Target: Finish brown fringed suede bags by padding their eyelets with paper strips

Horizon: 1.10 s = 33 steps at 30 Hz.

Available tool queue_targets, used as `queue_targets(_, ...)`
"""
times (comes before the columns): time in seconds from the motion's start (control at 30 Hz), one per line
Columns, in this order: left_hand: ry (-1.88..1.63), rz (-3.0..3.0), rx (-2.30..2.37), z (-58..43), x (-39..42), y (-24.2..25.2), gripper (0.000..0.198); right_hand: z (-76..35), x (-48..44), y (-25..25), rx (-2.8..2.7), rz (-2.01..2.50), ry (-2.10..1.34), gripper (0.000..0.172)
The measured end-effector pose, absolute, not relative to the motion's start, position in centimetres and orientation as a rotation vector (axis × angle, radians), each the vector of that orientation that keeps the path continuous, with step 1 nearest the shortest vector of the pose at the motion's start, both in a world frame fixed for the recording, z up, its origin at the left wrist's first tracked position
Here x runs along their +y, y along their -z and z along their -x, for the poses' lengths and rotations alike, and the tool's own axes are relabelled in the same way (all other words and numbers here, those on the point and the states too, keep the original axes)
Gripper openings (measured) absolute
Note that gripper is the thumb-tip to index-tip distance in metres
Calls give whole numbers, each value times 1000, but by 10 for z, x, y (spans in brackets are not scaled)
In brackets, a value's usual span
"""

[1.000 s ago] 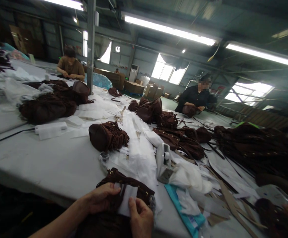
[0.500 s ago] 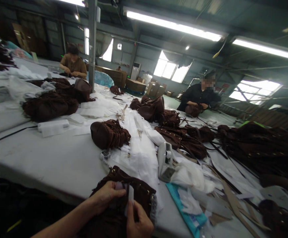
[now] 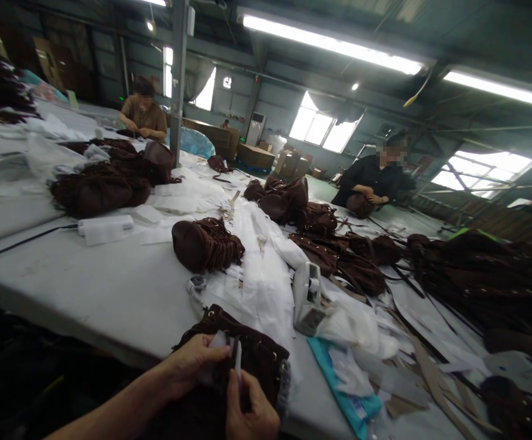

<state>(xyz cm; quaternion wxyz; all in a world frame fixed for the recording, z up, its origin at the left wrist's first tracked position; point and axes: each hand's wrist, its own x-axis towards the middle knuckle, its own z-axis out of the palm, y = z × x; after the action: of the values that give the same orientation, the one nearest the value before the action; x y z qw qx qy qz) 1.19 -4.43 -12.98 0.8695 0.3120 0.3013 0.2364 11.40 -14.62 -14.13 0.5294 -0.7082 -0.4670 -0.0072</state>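
A brown suede fringed bag [image 3: 251, 354] lies at the near edge of the grey table [image 3: 110, 293]. My left hand [image 3: 192, 366] is closed, pinching a white sheet [image 3: 217, 342] against the bag's top. My right hand [image 3: 250, 409] is closed too, its fingers pinching the thin folded edge of that white sheet [image 3: 237, 360], which stands upright between both hands.
Another fringed bag [image 3: 206, 244] lies further up the table, with piles of brown bags [image 3: 101, 183] left and right. White paper [image 3: 266, 275], a white tape gun [image 3: 306, 299] and a teal packet [image 3: 343, 391] lie to the right. Two other people sit at the far side.
The white sheet, held flat and wide on the bag a second ago, is now folded narrow and upright. My hands have drawn closer together. The camera has tilted slightly.
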Motion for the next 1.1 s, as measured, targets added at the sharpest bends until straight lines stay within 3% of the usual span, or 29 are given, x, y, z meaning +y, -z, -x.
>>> queue_targets(0.27, -394, -534, 538, 4, -53, 131, 24, -110, -148, 144, -1011, 1775, -172, 36)
queue_targets(0.5, -354, -538, 547, 13, -64, 125, 32, -114, -155, 148, -969, 1864, -177, 43)
queue_targets(0.83, -419, -638, 733, 18, -98, 137, 47, -111, -183, 160, -1060, 1849, -118, 37)
queue_targets(0.97, -463, -615, 746, 25, -106, 140, 42, -106, -188, 165, -1110, 1828, -111, 37)
queue_targets(1.1, -554, -643, 694, 25, -109, 138, 35, -100, -191, 168, -1190, 1758, 112, 31)
